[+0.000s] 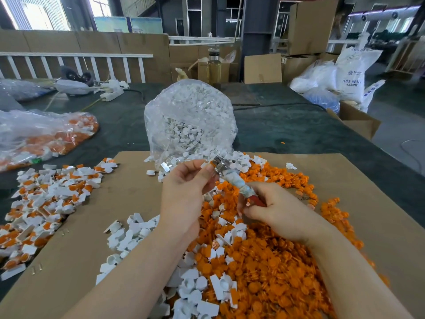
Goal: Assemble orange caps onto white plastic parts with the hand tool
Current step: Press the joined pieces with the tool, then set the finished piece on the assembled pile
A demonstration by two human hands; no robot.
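My right hand [273,208] grips the red handle of the hand tool [236,183], a taped shaft with a metal head pointing up and left. My left hand [186,187] pinches a small white plastic part [207,166] against that metal head; an orange cap shows at the contact point. Below both hands lies a big heap of loose orange caps [276,261]. Loose white parts [131,233] lie left of the heap. Finished white parts with orange caps [46,203] are piled at the far left.
An open clear bag of white parts [190,120] stands behind my hands on the brown cardboard sheet [368,203]. Another bag of assembled pieces [46,134] lies at the left on the dark table. Boxes, sacks and a glass bottle [213,67] stand at the back.
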